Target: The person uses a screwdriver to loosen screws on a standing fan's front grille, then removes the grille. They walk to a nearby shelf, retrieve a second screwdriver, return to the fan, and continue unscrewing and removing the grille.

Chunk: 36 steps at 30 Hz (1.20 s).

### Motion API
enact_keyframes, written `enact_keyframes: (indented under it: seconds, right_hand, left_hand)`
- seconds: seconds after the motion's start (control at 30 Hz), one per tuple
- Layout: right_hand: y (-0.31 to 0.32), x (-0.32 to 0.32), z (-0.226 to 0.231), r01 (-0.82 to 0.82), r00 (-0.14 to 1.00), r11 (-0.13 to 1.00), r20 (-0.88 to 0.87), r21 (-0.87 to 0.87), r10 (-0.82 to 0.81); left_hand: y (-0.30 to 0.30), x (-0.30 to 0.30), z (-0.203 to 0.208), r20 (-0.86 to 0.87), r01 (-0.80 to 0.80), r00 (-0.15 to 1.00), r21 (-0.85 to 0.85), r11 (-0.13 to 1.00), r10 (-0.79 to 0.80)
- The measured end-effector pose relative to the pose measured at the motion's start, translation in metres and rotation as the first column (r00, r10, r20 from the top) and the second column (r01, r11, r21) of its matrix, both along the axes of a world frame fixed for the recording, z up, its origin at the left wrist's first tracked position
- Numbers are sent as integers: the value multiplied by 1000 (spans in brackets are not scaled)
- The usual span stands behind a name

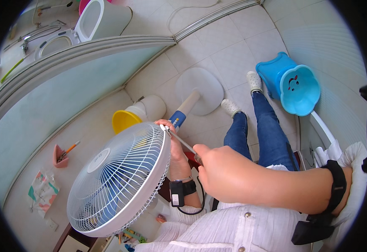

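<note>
A white standing fan (118, 168) faces left in front of me, its round wire cage ringed by a white rim. The fingers of my left hand (176, 151) curl over the rim beside a small clip, gripping the fan near the top of its pole. My right hand (212, 164) is closed around a screwdriver (183, 141), most of its handle hidden in the fist. The metal shaft slants up to the clip on the rim, and its tip meets that spot. Below, the fan's blue and white pole (190, 102) runs down to a round white base (210, 98) on the floor.
A blue flower-shaped bucket (290, 82) stands right of my legs. Left of the pole is a white bin with a yellow rim (124, 121). A pink holder (60, 156) hangs on the left wall. Beyond a sliding-door track (108, 42) is a toilet (57, 44).
</note>
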State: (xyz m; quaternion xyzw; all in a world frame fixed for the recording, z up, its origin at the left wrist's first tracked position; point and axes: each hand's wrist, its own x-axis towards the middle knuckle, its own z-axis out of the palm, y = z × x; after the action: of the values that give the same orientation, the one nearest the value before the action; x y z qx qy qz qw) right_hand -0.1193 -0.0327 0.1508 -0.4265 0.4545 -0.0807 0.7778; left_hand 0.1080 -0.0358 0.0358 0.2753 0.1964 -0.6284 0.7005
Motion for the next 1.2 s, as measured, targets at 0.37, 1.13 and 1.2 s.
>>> enact_keyframes:
  seconds: [0.37,1.13,1.2]
  right_hand:
    - [4,-1,12,-196,968,887,-227,-418,107]
    - [25,8,6,-449,837,638,-544,-626,56]
    - [27,10,5,-554,785,536,-613,-638,82]
  left_hand:
    - [-7,6,-4,42,-7,999,-33,999,8]
    - [-1,12,-16,-82,-78,993,42,996,81]
    - [-2,13,-17,-69,-78,994,18,997,79]
